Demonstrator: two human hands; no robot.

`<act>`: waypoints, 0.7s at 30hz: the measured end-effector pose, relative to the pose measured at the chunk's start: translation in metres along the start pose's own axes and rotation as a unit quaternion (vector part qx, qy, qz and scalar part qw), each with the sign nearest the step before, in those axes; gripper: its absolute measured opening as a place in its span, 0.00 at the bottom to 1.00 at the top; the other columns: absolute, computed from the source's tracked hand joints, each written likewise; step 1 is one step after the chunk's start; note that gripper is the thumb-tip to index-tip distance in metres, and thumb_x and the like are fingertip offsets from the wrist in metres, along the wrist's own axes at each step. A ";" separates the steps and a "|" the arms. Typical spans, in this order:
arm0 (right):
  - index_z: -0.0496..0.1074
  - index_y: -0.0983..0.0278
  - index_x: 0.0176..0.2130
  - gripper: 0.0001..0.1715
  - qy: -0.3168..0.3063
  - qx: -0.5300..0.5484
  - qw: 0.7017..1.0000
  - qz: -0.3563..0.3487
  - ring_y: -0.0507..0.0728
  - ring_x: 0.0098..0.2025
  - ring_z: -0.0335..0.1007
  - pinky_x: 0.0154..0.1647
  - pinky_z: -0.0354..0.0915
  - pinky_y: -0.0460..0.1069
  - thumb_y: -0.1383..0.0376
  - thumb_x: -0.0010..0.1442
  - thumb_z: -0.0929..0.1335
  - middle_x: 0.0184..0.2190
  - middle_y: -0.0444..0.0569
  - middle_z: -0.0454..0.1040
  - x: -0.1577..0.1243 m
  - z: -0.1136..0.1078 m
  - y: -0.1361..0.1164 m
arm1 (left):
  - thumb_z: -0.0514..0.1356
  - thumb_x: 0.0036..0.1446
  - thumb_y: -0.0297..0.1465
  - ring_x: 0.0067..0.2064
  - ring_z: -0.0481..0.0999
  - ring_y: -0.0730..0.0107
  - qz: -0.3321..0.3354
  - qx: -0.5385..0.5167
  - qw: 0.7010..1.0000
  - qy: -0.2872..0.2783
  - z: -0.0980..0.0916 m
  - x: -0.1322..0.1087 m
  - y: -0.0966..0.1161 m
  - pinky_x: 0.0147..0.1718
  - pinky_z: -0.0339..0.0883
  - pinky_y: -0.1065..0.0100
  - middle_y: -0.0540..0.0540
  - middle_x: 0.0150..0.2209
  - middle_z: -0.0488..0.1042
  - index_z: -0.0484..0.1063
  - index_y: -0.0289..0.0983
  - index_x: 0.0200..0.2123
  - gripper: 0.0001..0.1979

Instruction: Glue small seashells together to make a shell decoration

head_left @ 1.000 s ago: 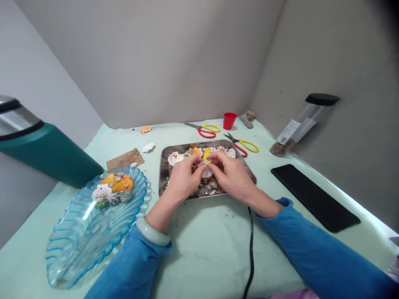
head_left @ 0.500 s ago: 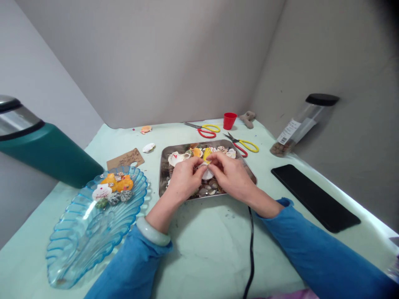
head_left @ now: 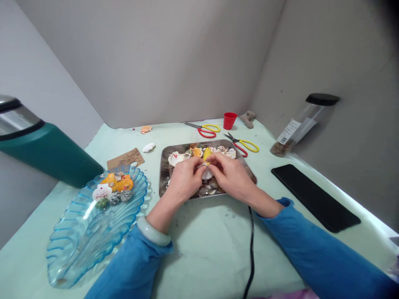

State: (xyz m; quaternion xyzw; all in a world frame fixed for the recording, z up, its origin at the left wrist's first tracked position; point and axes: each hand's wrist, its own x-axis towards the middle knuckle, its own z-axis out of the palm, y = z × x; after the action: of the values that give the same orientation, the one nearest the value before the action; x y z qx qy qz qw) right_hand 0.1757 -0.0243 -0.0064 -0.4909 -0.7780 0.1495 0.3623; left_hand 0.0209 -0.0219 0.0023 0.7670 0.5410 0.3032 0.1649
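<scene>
Both hands meet over a metal tray (head_left: pixel 161 174) filled with shells. My left hand (head_left: pixel 187 175) is closed, thumb and fingertips pinching the left side of a small pale, shell-like piece (head_left: pixel 205 164). My right hand (head_left: pixel 232 173) pinches the same piece from the other side. Fingers cover most of it, so its exact kind is unclear. Right behind the fingertips lies a yellow shell (head_left: pixel 207 153). A large white shell (head_left: pixel 176 158) with a red mark and an orange shell (head_left: pixel 197 152) rest in the tray's back left part.
On the left are a blue scalloped dish (head_left: pixel 93 249) with painted shells, a green bottle (head_left: pixel 52 149) and a brown card (head_left: pixel 124 159). Two pairs of scissors (head_left: pixel 207 132) (head_left: pixel 246 146) and a red cup (head_left: pixel 230 121) stand behind. Right: a clear jar (head_left: pixel 299 128), a black slab (head_left: pixel 314 197), a cable (head_left: pixel 252 249).
Between my fingertips the small pale piece has tilted and now shows a thinner edge. My hands have barely shifted; everything else is where it was.
</scene>
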 end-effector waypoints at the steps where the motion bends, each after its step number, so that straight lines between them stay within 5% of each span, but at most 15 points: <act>1: 0.69 0.63 0.40 0.10 0.000 -0.001 1.000 0.000 0.55 0.35 0.69 0.35 0.60 0.47 0.68 0.59 0.61 0.33 0.48 0.75 0.000 0.000 0.000 | 0.54 0.55 0.33 0.27 0.67 0.73 0.001 0.001 1.000 0.000 0.000 0.000 0.000 0.28 0.57 0.72 0.49 0.28 0.74 0.72 0.37 0.33 0.09; 21: 0.69 0.64 0.40 0.09 0.000 -0.001 1.000 0.014 0.55 0.35 0.69 0.36 0.60 0.48 0.68 0.60 0.61 0.34 0.48 0.75 0.001 0.000 -0.002 | 0.52 0.57 0.34 0.25 0.68 0.72 -0.029 -0.036 0.998 -0.033 -0.002 -0.001 0.004 0.26 0.58 0.72 0.51 0.20 0.70 0.71 0.37 0.34 0.10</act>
State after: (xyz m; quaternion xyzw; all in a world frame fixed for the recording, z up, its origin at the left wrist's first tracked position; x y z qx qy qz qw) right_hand 0.1743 -0.0248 -0.0049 -0.5018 -0.7714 0.1534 0.3601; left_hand 0.0223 -0.0239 0.0059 0.7538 0.5461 0.2925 0.2191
